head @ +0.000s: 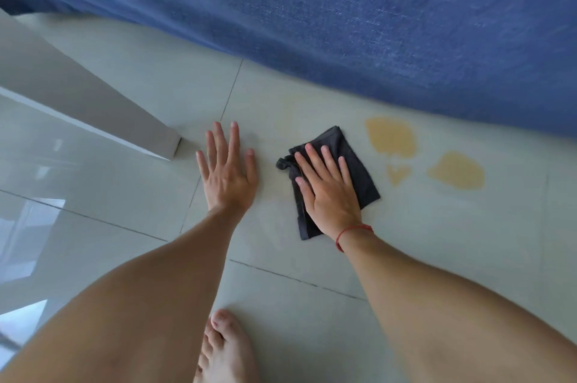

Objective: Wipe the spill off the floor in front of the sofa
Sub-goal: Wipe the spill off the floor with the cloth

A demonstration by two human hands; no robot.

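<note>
Beyond the fingertips of both hands, the lower edge of the blue woven-fabric sofa runs across the pale glossy tiled floor, leaving a strip of bare tile between fabric and fingers. To the left of the left hand's little finger, the corner of a grey slab-like furniture leg meets the floor; open tile lies behind both wrists, apart from a bare foot near the bottom edge.

The left hand lies flat on the tile, palm down, fingers spread and straight, gripping nothing. The right hand, with a thin red string bracelet at its wrist, presses palm down on a dark grey folded cloth, fingers extended and slightly apart, not curled around it; the cloth's edges show on every side of the hand.

The yellowish liquid spill sits in three patches to the right of the right hand's fingers, just beside the cloth's far right edge and near the sofa's hem. A faint yellowish smear lies beyond the cloth.
</note>
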